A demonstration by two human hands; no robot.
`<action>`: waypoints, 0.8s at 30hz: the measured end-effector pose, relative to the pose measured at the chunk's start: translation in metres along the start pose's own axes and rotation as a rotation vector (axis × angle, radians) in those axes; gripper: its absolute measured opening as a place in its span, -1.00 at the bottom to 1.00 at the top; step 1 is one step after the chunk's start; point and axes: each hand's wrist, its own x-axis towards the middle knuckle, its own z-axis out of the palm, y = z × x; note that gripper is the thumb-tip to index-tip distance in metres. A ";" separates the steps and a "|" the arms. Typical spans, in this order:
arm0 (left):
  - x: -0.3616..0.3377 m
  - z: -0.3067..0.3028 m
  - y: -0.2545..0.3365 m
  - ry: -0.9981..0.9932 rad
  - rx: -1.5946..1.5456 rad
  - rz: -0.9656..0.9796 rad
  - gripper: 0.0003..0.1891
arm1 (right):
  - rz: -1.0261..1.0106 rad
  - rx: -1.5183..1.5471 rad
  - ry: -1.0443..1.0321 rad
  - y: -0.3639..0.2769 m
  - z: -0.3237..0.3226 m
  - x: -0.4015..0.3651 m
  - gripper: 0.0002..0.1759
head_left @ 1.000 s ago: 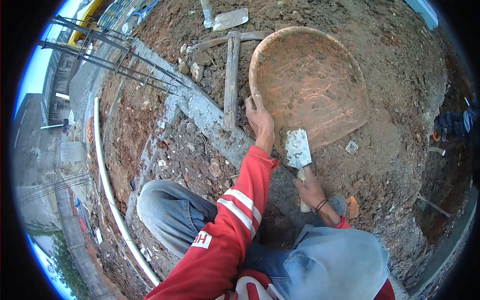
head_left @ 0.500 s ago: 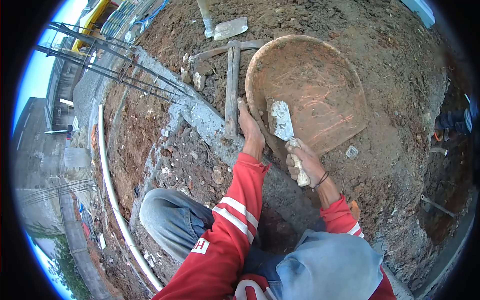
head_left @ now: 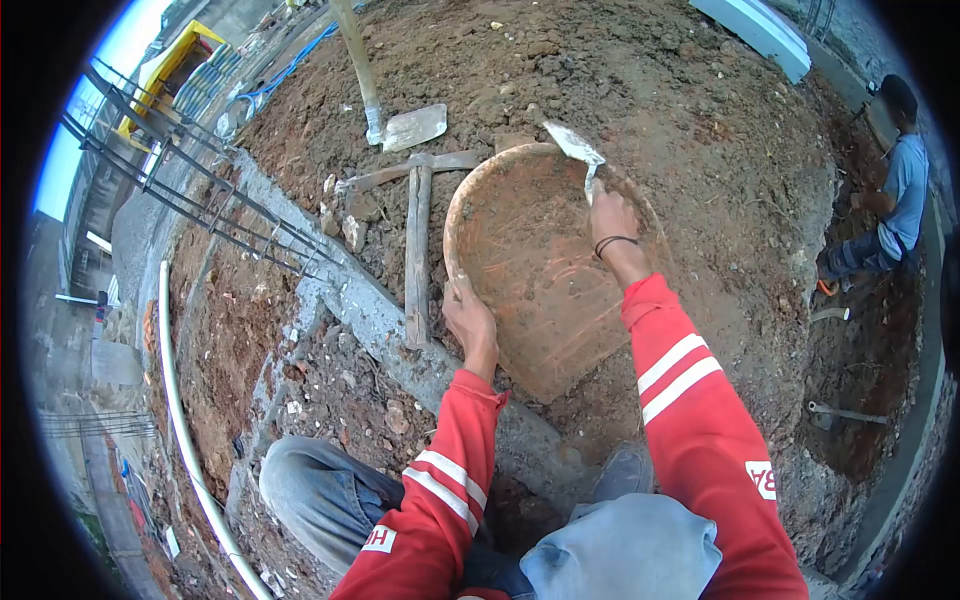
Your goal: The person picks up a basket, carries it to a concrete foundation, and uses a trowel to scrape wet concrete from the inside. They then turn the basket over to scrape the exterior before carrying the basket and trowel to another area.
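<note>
A round, shallow, clay-stained basin [head_left: 550, 270] lies on the soil in front of me. My left hand [head_left: 469, 318] grips its left rim, fingers closed on the edge. My right hand [head_left: 613, 222] is closed round the handle of a trowel [head_left: 574, 145], whose pale, mortar-smeared blade lies over the far rim. Thin dirt and scratches cover the basin's inside. Left of the basin, a pickaxe [head_left: 418, 250] with a wooden handle rests on the ground, its head near the basin's rim.
A hoe [head_left: 415, 127] lies beyond the pickaxe. Rebar [head_left: 200, 190] juts over a concrete strip [head_left: 385, 325] at left. A long white pipe [head_left: 183, 420] runs along the left. A co-worker [head_left: 893, 190] crouches in the trench at right.
My right hand has swung the trowel up and away from the basin's near left side to its far rim. My left hand now holds the rim. The view has shifted, showing the co-worker.
</note>
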 end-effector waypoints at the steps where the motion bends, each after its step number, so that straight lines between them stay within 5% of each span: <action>1: 0.002 -0.001 0.003 0.006 -0.011 0.006 -0.58 | -0.018 -0.076 0.080 0.002 0.017 -0.013 -0.52; 7: -0.012 0.005 0.040 -0.031 -0.085 -0.052 -0.58 | 0.008 0.172 -0.301 0.000 0.009 -0.142 -0.45; 10: -0.009 0.009 0.049 0.019 -0.058 -0.047 -0.57 | -0.010 0.447 -0.096 0.009 0.012 -0.191 -0.45; 17: -0.013 0.003 0.046 0.035 -0.021 -0.082 -0.59 | -0.189 0.041 0.092 -0.019 -0.074 -0.090 -0.47; 21: -0.008 -0.004 0.042 -0.031 -0.079 -0.136 -0.60 | -0.024 -0.277 -0.247 0.005 -0.074 -0.015 -0.61; 24: -0.005 -0.008 0.030 -0.035 -0.073 -0.119 -0.60 | 0.158 -0.170 -0.297 0.062 -0.056 -0.005 -0.58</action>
